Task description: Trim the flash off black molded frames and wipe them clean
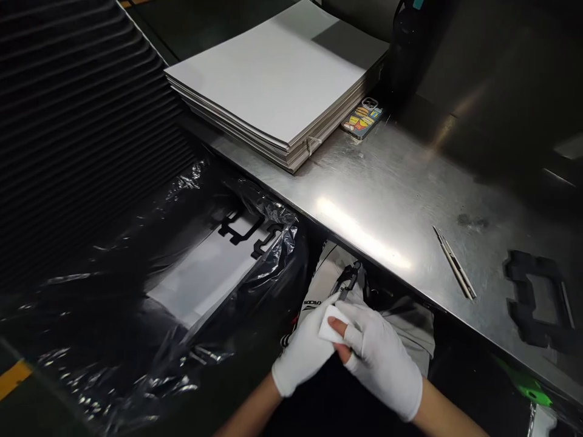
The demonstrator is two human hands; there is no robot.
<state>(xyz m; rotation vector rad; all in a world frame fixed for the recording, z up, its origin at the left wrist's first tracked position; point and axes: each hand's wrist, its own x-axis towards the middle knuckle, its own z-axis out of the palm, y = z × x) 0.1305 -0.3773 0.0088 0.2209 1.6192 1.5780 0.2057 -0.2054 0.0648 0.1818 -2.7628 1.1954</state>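
Note:
Both of my hands wear white gloves and meet low in front of my lap. My right hand (380, 358), its thumb and a fingertip bare, pinches a small folded white cloth (328, 325). My left hand (303, 349) is closed beside it, touching the cloth, its fingers partly hidden. Past the fingertips sticks out a slim black frame (348, 278), seen nearly edge-on and apparently in my left hand. Another black frame (540, 297) with a rectangular opening lies on the metal table (392, 188) at the right.
Left of my hands, an open bin lined with clear plastic (268, 282) holds white sheets (200, 276) and black frames (241, 227). A stack of white boards (282, 73) and a phone (363, 118) lie on the table. Tweezers (454, 264) lie near its edge, a green object (535, 391) lower right.

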